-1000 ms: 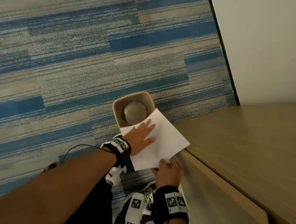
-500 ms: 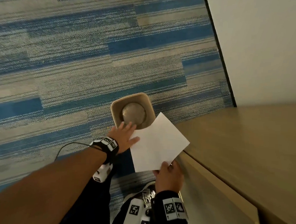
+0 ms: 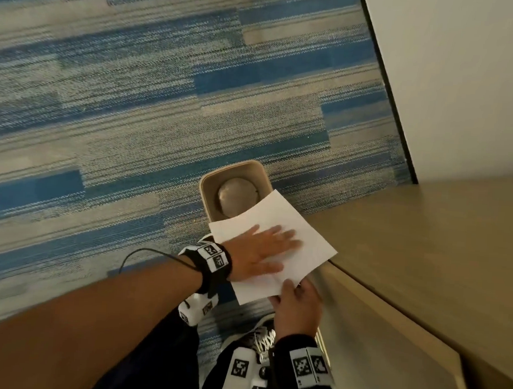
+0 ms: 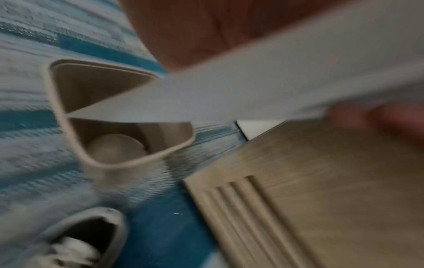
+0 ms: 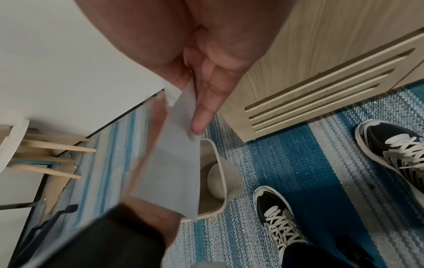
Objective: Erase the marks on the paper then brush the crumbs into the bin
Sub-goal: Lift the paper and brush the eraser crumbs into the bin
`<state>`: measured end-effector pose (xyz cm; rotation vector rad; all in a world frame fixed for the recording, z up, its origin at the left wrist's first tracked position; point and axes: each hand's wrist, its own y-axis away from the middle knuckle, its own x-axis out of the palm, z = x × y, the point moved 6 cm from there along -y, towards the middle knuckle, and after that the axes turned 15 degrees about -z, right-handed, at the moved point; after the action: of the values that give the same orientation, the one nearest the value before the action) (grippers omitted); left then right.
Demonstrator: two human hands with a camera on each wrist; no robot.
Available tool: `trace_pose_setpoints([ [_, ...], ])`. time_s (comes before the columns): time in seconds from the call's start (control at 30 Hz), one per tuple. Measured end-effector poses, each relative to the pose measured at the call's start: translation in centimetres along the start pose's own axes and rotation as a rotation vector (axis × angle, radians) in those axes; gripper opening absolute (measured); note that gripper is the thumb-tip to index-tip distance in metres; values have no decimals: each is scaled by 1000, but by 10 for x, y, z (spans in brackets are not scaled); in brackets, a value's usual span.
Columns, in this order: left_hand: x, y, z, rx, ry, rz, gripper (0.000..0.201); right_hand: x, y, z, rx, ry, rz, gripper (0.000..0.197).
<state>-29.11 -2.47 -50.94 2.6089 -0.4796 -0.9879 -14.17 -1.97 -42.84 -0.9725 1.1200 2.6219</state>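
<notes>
Striped blue carpet below, wooden cabinet (image 3: 425, 264) alongside, and the paper (image 3: 304, 227) hangs tilted over the beige bin (image 3: 204, 188). Right hand (image 3: 297, 309) pinches its near corner; left hand (image 3: 263, 252) lies flat on top, fingers straight, brushing. Light, floppy sheet, I'd say: support it from the edge or it will buckle.

Striped carpet, pale wall, wood bench beside me.

Under my feet runs a carpet (image 3: 134, 102) of blue and grey bands. A plain white wall (image 3: 455, 74) meets it along a dark skirting strip (image 3: 387, 91). To my right stands the light wood bench (image 3: 426, 249), its side panel (image 5: 321, 87) cut with long slots. Pale wooden chair legs (image 5: 57, 146) show by the wall.
</notes>
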Motion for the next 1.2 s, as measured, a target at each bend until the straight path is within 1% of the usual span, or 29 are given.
trace_pose_setpoints([
  [0.03,3,1,22,-47,-111,55,74,-1,3,2,-10,-8,11,27],
  [0.07,-2,1,54,-204,-206,39,81,-5,4,4,-15,-20,18,28],
  [0.1,-16,4,84,-425,-211,-21,82,-10,4,5,-1,-48,21,28],
  [0.13,-32,7,105,-589,-135,-120,79,-14,3,6,21,-85,28,25],
  [0.17,-45,4,113,-643,-27,-234,76,-16,0,5,46,-109,35,21],
  [0.2,-58,-3,105,-584,50,-302,75,-16,-2,3,70,-116,42,19],
  [0.23,-66,-11,82,-456,46,-324,76,-15,-4,0,89,-120,49,19],
  [0.3,-66,-22,19,-132,-33,-294,78,-10,-3,-1,100,-152,70,24],
  [0.37,-43,-16,-32,141,-44,-162,75,-5,-2,1,103,-149,81,26],
  [0.4,-27,-10,-38,212,-68,-78,73,-4,-2,0,103,-136,78,26],
  [0.43,-13,-8,-23,198,-130,-8,73,-4,-2,0,97,-115,72,26],
  [0.47,-5,-7,7,57,-214,43,76,-4,-4,-1,96,-99,65,27],
  [0.5,-7,-3,41,-156,-280,49,86,-5,-5,-2,102,-91,63,28],
  [0.53,-17,2,73,-365,-325,-4,101,-5,-5,-2,114,-100,72,29],
  [0.57,-29,4,89,-486,-299,-99,111,-4,-6,-1,120,-99,77,29],
  [0.6,-35,2,85,-495,-198,-165,114,-3,-8,-3,120,-83,67,31],
  [0.63,-36,-1,62,-381,-110,-159,110,-2,-9,-4,97,-46,56,31],
  [0.7,-15,6,-3,23,-122,-62,89,-1,-8,-5,22,28,43,31],
  [0.73,0,16,-13,120,-172,40,83,-1,-6,-3,5,45,34,30],
  [0.77,12,25,6,69,-216,135,87,-2,-3,-3,-2,44,35,30],
  [0.8,15,31,41,-87,-250,150,97,-3,1,-2,1,41,38,29],
  [0.83,8,39,77,-326,-273,130,100,-5,7,0,2,24,44,28],
  [0.87,-4,49,106,-552,-257,92,94,-9,12,2,-9,6,52,27],
  [0.9,-16,55,121,-703,-172,35,86,-13,18,4,-35,-5,54,25],
  [0.93,-25,57,124,-759,-65,-19,81,-18,22,7,-62,-6,46,24],
  [1.03,-46,56,83,-751,338,-146,71,-34,43,16,-162,37,32,20],
  [1.13,-53,62,57,-690,476,-134,75,-54,78,46,-293,34,58,19],
  [1.17,-57,70,57,-699,482,-157,67,-62,93,58,-334,28,66,23],
  [1.2,-64,80,55,-741,527,-203,53,-72,106,69,-391,37,69,27],
])
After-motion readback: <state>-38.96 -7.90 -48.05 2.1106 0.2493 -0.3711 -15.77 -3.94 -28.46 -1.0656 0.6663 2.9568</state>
